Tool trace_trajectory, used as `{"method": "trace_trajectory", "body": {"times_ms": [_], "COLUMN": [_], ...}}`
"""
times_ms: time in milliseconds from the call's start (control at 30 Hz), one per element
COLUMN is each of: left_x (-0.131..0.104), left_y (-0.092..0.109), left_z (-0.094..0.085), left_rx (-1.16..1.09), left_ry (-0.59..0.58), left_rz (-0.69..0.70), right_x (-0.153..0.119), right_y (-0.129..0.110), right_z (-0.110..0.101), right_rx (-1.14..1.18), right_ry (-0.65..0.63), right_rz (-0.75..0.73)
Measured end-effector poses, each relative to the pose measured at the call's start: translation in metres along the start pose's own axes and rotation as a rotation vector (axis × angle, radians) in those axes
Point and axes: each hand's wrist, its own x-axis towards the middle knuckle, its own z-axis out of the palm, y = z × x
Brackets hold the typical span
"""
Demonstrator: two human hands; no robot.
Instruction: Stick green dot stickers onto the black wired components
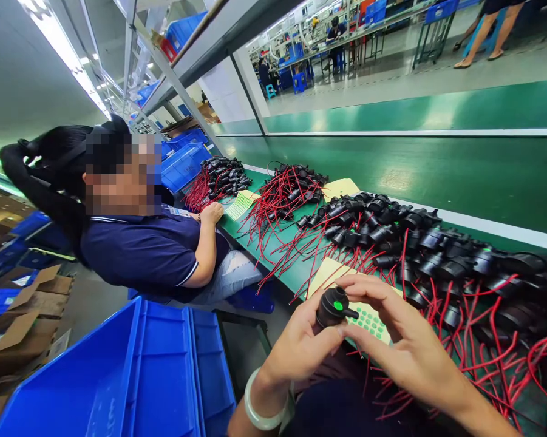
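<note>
My left hand (295, 343), with a pale bangle at the wrist, grips a black cylindrical part (332, 308) that has a short side spout and a green dot on it. Thumb and fingers of my right hand (391, 334) curve around the part's right side, near the spout and top; whether they hold it is hard to tell. Below and behind the hands lies a yellow sheet (330, 273) with rows of green dots. A large heap of black parts (432, 261) with red wires (473, 340) covers the bench to the right.
A co-worker (141, 249) sits at the left by the green bench (273, 243). Blue bins (164, 364) stand at the lower left. Further piles of wired parts (295, 185) and another dotted sheet (240, 205) lie along the bench. A metal frame (246, 79) rises behind.
</note>
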Motion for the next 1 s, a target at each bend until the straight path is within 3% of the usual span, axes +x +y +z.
{"method": "trace_trajectory", "body": {"times_ms": [100,200,367,533,800,1000], "left_x": [-0.003,-0.006,0.0,0.027,0.046,0.046], "left_y": [-0.007,-0.016,-0.026,-0.028,-0.026,-0.028], "left_z": [0.003,0.01,0.028,0.041,0.059,0.056], "left_rx": [-0.076,-0.137,-0.113,-0.121,-0.22,-0.264], "left_ry": [0.016,-0.028,-0.144,-0.295,-0.249,-0.256], "left_rz": [-0.056,-0.077,-0.132,-0.062,-0.069,-0.09], "right_x": [-0.004,-0.01,-0.024,-0.042,-0.044,-0.046], "right_y": [0.0,-0.003,-0.003,-0.001,0.008,0.014], "right_z": [-0.003,-0.006,-0.019,-0.037,-0.043,-0.044], "right_rx": [-0.226,-0.383,-0.486,-0.596,-0.709,-0.643], "right_ry": [-0.071,-0.138,-0.111,-0.088,-0.044,-0.047], "right_rz": [-0.161,-0.228,-0.141,-0.042,-0.1,-0.071]}}
